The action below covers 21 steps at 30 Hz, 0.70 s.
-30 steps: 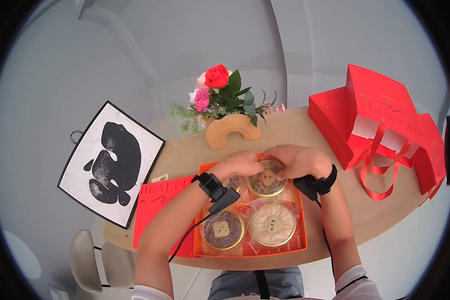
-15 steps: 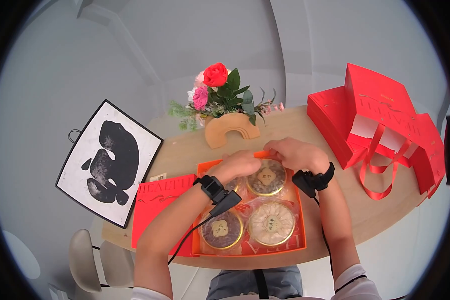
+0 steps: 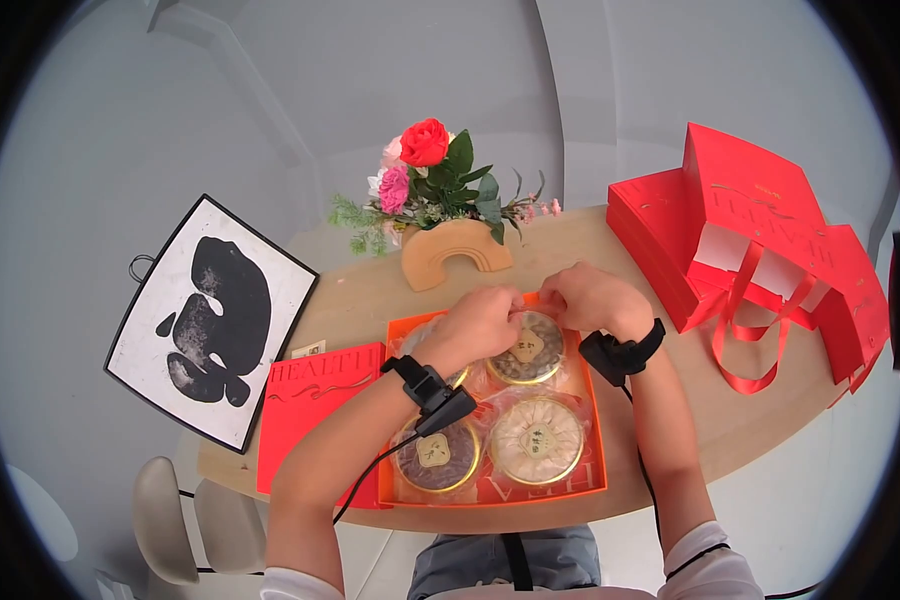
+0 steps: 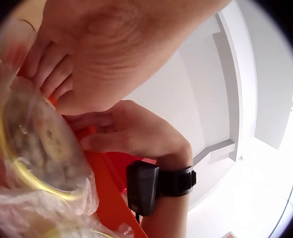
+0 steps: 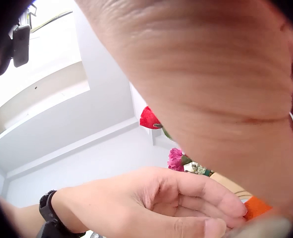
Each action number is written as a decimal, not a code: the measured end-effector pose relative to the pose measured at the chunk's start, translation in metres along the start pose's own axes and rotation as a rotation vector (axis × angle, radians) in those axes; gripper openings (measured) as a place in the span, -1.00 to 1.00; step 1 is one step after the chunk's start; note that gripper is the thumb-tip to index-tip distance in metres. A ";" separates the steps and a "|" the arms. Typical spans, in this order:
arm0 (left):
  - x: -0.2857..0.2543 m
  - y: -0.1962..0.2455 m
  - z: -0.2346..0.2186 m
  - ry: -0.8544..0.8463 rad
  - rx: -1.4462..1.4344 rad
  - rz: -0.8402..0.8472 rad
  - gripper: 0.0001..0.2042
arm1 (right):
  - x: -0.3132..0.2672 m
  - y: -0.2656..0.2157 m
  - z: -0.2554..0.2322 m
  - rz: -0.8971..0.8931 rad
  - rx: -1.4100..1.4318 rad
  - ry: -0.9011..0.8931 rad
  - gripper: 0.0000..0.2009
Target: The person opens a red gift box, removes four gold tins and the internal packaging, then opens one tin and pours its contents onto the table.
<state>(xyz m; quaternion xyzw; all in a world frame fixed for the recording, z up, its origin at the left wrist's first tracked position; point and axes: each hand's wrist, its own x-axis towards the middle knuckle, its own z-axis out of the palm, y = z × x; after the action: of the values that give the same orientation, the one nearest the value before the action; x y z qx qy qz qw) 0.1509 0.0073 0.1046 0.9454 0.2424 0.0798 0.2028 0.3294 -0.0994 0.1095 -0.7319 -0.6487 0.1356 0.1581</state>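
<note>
An orange-rimmed gift box [image 3: 600, 450] on the table holds round, gold-rimmed jars in clear wrap. A jar with greyish contents [image 3: 526, 355] sits at its far right, one with pale contents [image 3: 537, 445] nearer me, and a dark one [image 3: 434, 455] at the near left. My left hand [image 3: 482, 322] covers much of the far-left jar [image 3: 417, 338]. Its fingers curl at the box's far rim, beside the greyish jar. Across from it, my right hand [image 3: 600, 298] pinches the far-right rim. In the left wrist view, orange shows between the right thumb and fingers.
A red panel [image 3: 305, 440] lettered HEALTH lies left of the box. Beyond that stands a framed black-and-white picture [image 3: 210, 320]. Flowers in an arched wooden vase [image 3: 435, 255] stand behind the box. Red gift bags [image 3: 750, 200] with ribbon handles occupy the right side.
My right hand has moved off the greyish jar to the box's far-right rim. The left has drawn back to the rim beside it, uncovering more of that jar. The whole view shifts slightly.
</note>
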 end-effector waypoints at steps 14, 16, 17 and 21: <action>0.005 -0.007 -0.004 -0.053 -0.279 0.020 -0.71 | 0.006 -0.003 -0.003 0.011 -0.067 0.021 -0.81; 0.003 -0.006 -0.007 -0.016 -0.329 0.013 -0.71 | 0.004 -0.004 -0.007 -0.016 -0.045 0.054 -0.82; 0.002 -0.005 -0.008 -0.015 -0.330 0.011 -0.71 | 0.002 -0.006 -0.010 -0.012 -0.017 0.049 -0.81; 0.002 -0.002 -0.007 -0.006 -0.301 0.069 -0.72 | -0.001 -0.009 -0.013 -0.051 0.029 0.071 -0.81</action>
<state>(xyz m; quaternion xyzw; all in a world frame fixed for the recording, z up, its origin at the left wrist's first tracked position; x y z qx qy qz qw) 0.1498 0.0120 0.1097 0.9124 0.1943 0.1192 0.3399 0.3259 -0.1005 0.1252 -0.7173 -0.6591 0.1147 0.1949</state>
